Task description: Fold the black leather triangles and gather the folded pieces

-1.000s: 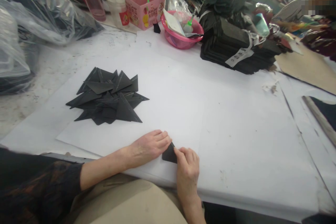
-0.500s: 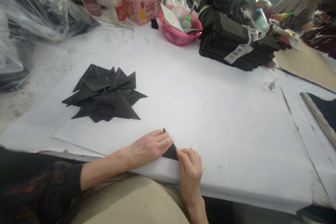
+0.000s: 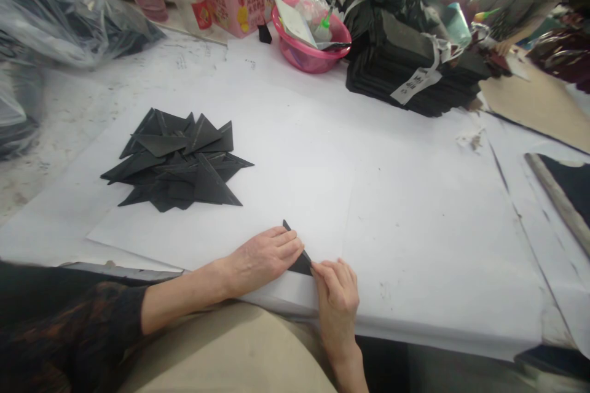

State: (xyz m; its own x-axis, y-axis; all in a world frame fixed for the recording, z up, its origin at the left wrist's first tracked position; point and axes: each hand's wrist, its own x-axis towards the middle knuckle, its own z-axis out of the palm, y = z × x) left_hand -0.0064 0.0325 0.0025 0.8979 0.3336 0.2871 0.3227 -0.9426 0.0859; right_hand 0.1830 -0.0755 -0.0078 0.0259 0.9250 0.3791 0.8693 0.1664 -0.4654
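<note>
A small black triangular piece (image 3: 301, 264) lies near the front edge of the white-covered table, partly hidden by my hands. My left hand (image 3: 267, 256) is over it, fingers together and curled along its upper edge, holding it down; the thumb is out of sight. At the piece's right corner, my right hand (image 3: 338, 289) pinches with thumb and forefinger, its other fingers folded. To the upper left sits a loose heap of similar black triangular pieces (image 3: 177, 163), some with pale lines along an edge.
White paper (image 3: 378, 196) covers the table. Farther back stand a pink box (image 3: 239, 3), a pink basin (image 3: 313, 60) holding a green-tipped bottle, and a tied stack of black pieces (image 3: 405, 55) with a label. Plastic-wrapped goods (image 3: 78, 18) lie at left, a dark board (image 3: 566, 190) at right.
The view has shifted slightly, so the table things sit a little higher and farther left. Both hands keep their hold on the black piece, the right hand having moved only slightly.
</note>
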